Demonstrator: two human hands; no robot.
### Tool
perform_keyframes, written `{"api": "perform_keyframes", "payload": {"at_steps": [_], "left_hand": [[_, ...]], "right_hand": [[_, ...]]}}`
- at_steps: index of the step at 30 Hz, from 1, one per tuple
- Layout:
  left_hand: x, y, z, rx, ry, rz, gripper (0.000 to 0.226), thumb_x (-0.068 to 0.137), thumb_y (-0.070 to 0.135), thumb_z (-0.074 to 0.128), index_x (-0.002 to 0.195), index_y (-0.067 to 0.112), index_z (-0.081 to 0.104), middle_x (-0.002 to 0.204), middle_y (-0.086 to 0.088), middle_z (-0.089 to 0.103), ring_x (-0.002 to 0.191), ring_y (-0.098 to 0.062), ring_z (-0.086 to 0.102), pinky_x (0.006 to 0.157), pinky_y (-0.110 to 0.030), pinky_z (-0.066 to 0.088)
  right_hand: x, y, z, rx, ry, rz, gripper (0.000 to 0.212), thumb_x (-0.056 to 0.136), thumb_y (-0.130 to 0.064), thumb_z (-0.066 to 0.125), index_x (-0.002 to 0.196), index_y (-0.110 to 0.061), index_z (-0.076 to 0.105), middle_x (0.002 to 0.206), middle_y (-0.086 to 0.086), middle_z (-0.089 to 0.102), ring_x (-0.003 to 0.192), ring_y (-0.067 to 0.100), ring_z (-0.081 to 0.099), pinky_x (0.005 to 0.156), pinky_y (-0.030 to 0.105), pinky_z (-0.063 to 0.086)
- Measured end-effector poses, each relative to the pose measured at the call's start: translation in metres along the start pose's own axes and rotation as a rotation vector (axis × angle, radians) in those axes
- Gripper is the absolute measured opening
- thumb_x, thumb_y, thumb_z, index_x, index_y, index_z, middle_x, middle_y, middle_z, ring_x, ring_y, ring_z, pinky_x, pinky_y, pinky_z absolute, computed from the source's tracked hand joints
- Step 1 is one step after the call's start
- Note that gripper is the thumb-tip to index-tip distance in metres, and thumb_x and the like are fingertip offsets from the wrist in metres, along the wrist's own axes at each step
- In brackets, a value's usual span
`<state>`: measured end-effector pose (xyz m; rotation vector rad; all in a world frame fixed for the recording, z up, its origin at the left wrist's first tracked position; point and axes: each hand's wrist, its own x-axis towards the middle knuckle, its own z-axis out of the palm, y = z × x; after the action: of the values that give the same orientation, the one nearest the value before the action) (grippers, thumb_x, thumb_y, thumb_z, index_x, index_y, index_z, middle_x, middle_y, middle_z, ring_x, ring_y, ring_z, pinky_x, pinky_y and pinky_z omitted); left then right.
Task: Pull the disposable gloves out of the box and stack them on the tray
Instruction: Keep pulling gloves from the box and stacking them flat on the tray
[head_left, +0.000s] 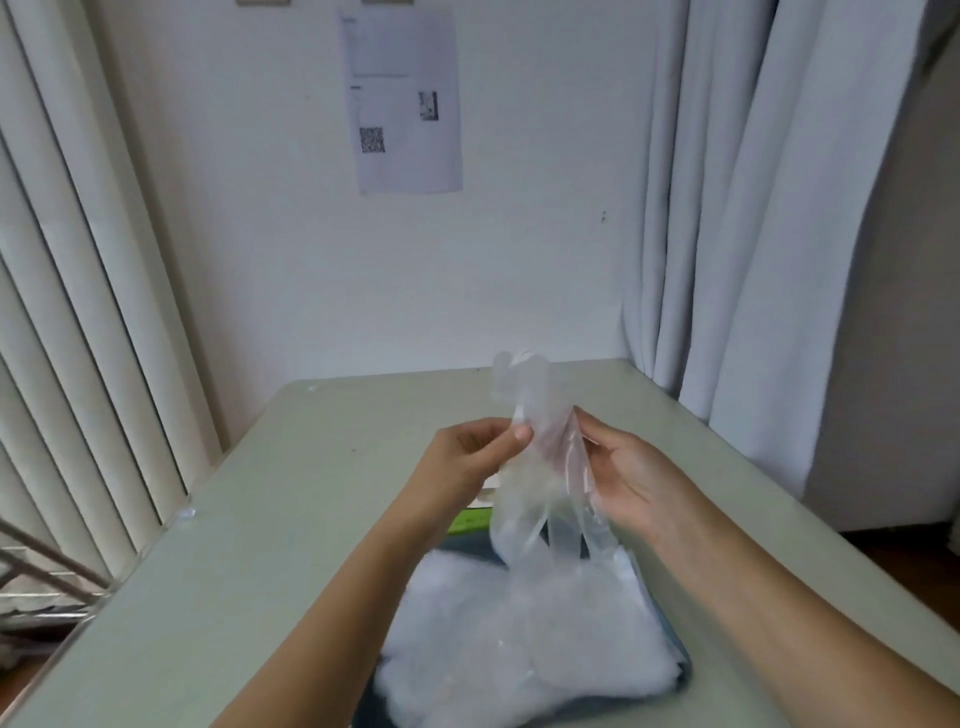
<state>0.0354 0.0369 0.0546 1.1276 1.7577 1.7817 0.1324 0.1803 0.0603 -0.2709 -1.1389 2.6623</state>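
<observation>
Plastic glove (540, 467) pinched between left hand (467, 457) and right hand (628, 483) fingers (595, 431); clingy film could drag the six-o'clock pile (519, 649) askew.

We are facing a white wall (260, 234) where a printed sheet (405, 98) with square codes is hanging in soft, even light. Pale vertical blinds (78, 312) are running down the left side while grey-white curtains (753, 208) are hanging in folds on the right. A pale green table (260, 519) is standing against the wall, with a metal frame (47, 571) showing at its left and brown floor (924, 566) at its right.
</observation>
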Motion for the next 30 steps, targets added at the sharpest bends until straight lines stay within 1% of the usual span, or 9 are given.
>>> {"api": "perform_keyframes", "payload": {"at_steps": [2,7,11,13,17,20,23,25,30], "left_hand": [[-0.009,0.009,0.007,-0.021,0.071,0.006,0.024,0.082,0.030,0.071,0.082,0.006,0.072,0.070,0.000,0.062,0.061,-0.006,0.053,0.059,-0.016,0.038],[-0.022,0.035,0.013,-0.097,0.128,0.003,0.024,0.075,0.031,0.075,0.064,0.013,0.064,0.064,-0.002,0.060,0.058,-0.012,0.052,0.060,-0.024,0.041],[-0.032,0.064,0.009,0.255,0.227,0.069,0.025,0.077,0.017,0.080,0.065,0.009,0.060,0.051,0.003,0.059,0.044,-0.004,0.053,0.051,-0.016,0.044],[-0.038,0.076,0.005,0.483,0.266,0.122,0.026,0.077,0.020,0.080,0.065,0.011,0.059,0.050,0.007,0.059,0.043,-0.001,0.051,0.049,-0.013,0.043],[-0.050,0.088,-0.001,0.747,0.290,0.188,0.026,0.076,0.023,0.078,0.063,0.016,0.057,0.059,0.010,0.058,0.054,-0.001,0.052,0.055,-0.016,0.043],[-0.058,0.090,-0.004,0.812,0.288,0.194,0.025,0.075,0.023,0.077,0.064,0.017,0.056,0.062,0.012,0.057,0.055,0.003,0.051,0.052,-0.011,0.039],[-0.065,0.090,-0.005,0.859,0.255,0.179,0.026,0.073,0.025,0.080,0.064,0.018,0.056,0.062,0.012,0.058,0.055,0.001,0.051,0.052,-0.010,0.039],[-0.070,0.090,-0.007,0.862,0.221,0.152,0.029,0.071,0.026,0.082,0.062,0.019,0.055,0.061,0.012,0.059,0.053,0.002,0.051,0.051,-0.009,0.039],[-0.080,0.086,-0.022,0.532,0.137,-0.039,0.031,0.069,0.026,0.085,0.061,0.014,0.059,0.057,0.005,0.063,0.052,-0.002,0.055,0.055,-0.012,0.045]], "right_hand": [[-0.010,0.002,0.003,0.009,-0.013,-0.016,0.044,0.091,-0.022,0.054,0.124,0.007,0.058,0.127,0.024,0.059,0.115,0.031,0.060,0.097,0.046,0.049],[-0.029,0.012,0.012,-0.020,-0.031,-0.033,0.040,0.093,-0.018,0.050,0.125,0.004,0.059,0.129,0.017,0.060,0.122,0.026,0.056,0.104,0.041,0.044],[-0.046,0.010,0.023,-0.144,0.191,-0.135,0.029,0.089,-0.026,0.061,0.107,-0.003,0.064,0.114,0.015,0.060,0.100,0.027,0.060,0.092,0.038,0.048],[-0.059,0.004,0.033,-0.276,0.262,-0.235,0.047,0.073,-0.046,0.068,0.104,-0.011,0.063,0.111,0.008,0.059,0.103,0.023,0.059,0.090,0.037,0.050],[-0.083,-0.009,0.052,-0.572,0.166,-0.386,0.075,0.052,-0.066,0.065,0.112,-0.023,0.057,0.117,-0.001,0.058,0.112,0.017,0.057,0.094,0.038,0.051],[-0.086,-0.014,0.059,-0.839,0.175,-0.423,0.063,0.064,-0.053,0.075,0.117,-0.023,0.058,0.114,-0.007,0.062,0.106,0.008,0.060,0.091,0.032,0.052],[-0.080,-0.013,0.059,-1.098,0.216,-0.468,0.018,0.080,-0.028,0.075,0.095,-0.018,0.070,0.095,-0.002,0.070,0.091,0.015,0.067,0.086,0.035,0.053],[-0.076,-0.011,0.058,-1.196,0.224,-0.481,0.006,0.082,-0.020,0.072,0.080,-0.015,0.072,0.080,0.002,0.071,0.078,0.015,0.066,0.082,0.037,0.054],[-0.084,0.000,0.051,-0.907,0.172,-0.358,0.011,0.094,-0.006,0.056,0.085,0.000,0.060,0.084,0.018,0.071,0.066,0.016,0.069,0.064,0.020,0.057]]}}
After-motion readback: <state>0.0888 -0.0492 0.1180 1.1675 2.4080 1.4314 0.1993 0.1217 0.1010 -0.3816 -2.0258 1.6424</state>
